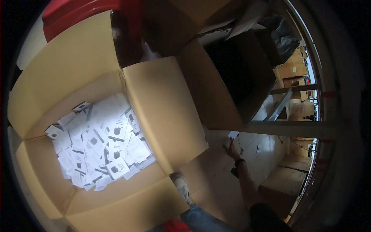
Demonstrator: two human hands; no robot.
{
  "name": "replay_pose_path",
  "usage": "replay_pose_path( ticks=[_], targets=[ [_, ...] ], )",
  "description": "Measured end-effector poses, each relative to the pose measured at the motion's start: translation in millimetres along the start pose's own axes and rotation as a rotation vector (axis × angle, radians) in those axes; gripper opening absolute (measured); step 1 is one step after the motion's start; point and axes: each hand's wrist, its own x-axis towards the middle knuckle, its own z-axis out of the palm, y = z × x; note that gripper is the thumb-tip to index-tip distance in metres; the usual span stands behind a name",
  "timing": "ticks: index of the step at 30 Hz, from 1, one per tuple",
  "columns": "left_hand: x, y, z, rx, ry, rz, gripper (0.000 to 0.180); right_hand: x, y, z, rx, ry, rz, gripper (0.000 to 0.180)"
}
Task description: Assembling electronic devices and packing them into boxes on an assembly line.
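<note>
My right hand [232,150] reaches down toward the floor at the right of the box, a dark band around its wrist. Its fingertips pinch the edge of a small white leaflet [233,134]. Left of it stands a large open cardboard box [162,112], flaps folded outward. Inside lies a loose heap of white printed leaflets [94,143], several showing a small dark picture. Another leaflet [259,149] lies on the floor beyond my hand. My left hand is out of view.
A dark open carton [210,89] stands past the box. A grey metal bar [286,128] crosses at the right, with brown cartons [282,181] below it. My shoe [180,185] is beside the box corner. A red plastic object [85,17] is at the far left.
</note>
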Motion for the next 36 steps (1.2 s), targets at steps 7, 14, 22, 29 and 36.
replay_pose_path(
  ticks=[7, 14, 22, 29, 36],
  targets=[
    [-7, -3, -17, 0.072, -0.051, 0.003, 0.024, -22, -4, 14, 0.116, -0.059, 0.071, 0.092],
    [-10, 5, -20, 0.137, -0.093, 0.005, 0.023, -95, -6, 66, 0.046, 0.077, -0.035, 0.044],
    [-5, -2, -5, 0.187, -0.119, 0.009, 0.023, -38, -4, 46, 0.104, 0.167, 0.074, 0.066],
    [6, 6, -10, 0.186, -0.074, 0.059, 0.023, -53, 8, 49, 0.468, 0.044, 0.296, 0.053],
    [24, 22, -15, 0.182, -0.083, 0.116, 0.023, -122, -58, 38, 0.006, 0.156, -0.053, 0.035]
  ],
)
